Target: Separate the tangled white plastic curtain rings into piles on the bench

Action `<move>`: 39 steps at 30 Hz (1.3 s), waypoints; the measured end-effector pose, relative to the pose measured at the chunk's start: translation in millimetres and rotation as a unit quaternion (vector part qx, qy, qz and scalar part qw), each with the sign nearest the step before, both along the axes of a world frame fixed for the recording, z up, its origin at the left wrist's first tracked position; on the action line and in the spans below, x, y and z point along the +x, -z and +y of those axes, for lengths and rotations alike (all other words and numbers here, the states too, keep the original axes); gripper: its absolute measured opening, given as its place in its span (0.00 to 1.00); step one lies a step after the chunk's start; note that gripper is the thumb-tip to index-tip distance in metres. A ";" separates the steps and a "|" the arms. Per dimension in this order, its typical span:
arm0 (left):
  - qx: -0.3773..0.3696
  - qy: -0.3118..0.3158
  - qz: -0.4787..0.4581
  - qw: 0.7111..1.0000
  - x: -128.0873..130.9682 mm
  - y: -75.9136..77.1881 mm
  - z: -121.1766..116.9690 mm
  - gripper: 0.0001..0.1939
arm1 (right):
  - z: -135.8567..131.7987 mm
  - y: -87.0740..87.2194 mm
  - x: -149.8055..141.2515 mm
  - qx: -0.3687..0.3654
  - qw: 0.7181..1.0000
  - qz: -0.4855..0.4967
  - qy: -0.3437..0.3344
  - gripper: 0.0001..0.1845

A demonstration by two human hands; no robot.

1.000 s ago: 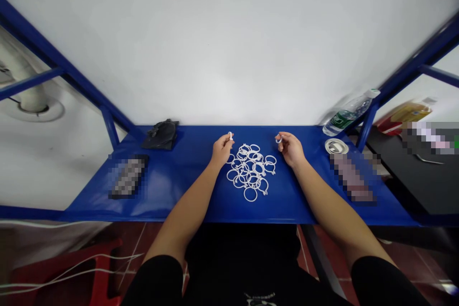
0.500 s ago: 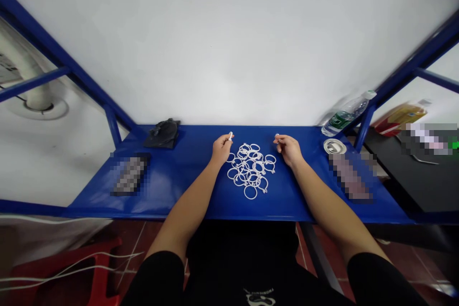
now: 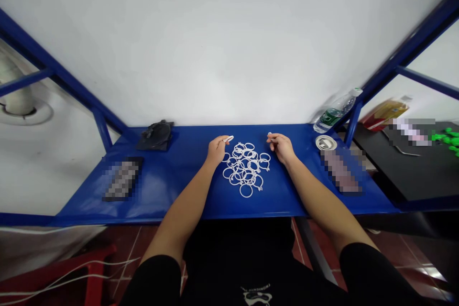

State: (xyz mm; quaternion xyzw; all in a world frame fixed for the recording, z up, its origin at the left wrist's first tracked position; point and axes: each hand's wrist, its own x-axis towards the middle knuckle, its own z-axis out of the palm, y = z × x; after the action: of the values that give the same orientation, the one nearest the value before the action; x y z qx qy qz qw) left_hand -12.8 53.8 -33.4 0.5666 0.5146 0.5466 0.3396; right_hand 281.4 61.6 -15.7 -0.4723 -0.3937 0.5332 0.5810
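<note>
A heap of several white plastic rings [image 3: 245,168] lies on the blue table [image 3: 172,186], between my two hands. My left hand [image 3: 216,148] rests at the heap's left edge, its fingers pinched on a small white ring piece [image 3: 228,139]. My right hand [image 3: 280,146] sits at the heap's right edge and pinches another small white piece [image 3: 269,134], too small to make out fully. Both forearms reach in from the table's near edge.
A dark crumpled cloth [image 3: 156,134] lies at the back left, with a blurred dark object [image 3: 121,179] nearer me. At the right stand a tilted water bottle [image 3: 335,111], a round metal lid [image 3: 326,143] and a blurred object [image 3: 340,170]. Blue frame bars rise on both sides.
The view has shifted slightly left. My hands stay pinched beside the heap; the piece in my left hand now tilts toward the right.
</note>
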 end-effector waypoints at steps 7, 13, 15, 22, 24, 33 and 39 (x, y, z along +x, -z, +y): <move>0.030 -0.011 0.025 0.999 0.4 -2.0 -2.5 0.15 | -1.0 0.2 -1.2 0.027 0.999 -0.015 0.025 0.07; 0.063 -0.008 0.099 0.993 3.5 -1.7 -6.2 0.15 | -8.8 3.1 -8.4 0.056 0.993 -0.081 -0.061 0.18; 0.067 -0.015 0.123 0.990 3.5 -1.5 -5.9 0.16 | -11.7 5.5 -11.1 0.073 0.986 -0.122 -0.090 0.22; 0.071 -0.014 0.129 0.989 1.1 2.8 -2.6 0.20 | -20.7 -2.4 -1.6 0.185 0.898 -0.361 -0.171 0.37; 0.057 -0.002 0.121 0.991 0.9 3.5 -3.3 0.23 | -21.3 -5.4 2.9 0.205 0.870 -0.412 -0.176 0.39; 0.015 0.009 0.058 0.998 2.7 -1.4 -5.4 0.24 | -24.3 -18.3 5.8 0.276 0.815 -0.479 -0.174 0.28; -0.001 -0.004 0.064 0.998 2.8 3.4 -3.8 0.14 | -44.4 -13.6 -18.7 0.280 0.726 -0.563 -0.278 0.64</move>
State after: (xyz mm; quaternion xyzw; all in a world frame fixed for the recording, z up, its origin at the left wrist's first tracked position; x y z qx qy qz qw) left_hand -10.1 49.9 -36.9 0.5980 0.5378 0.5101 0.3049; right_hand 262.7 17.1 -2.1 -0.3712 -0.8936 0.1727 0.1838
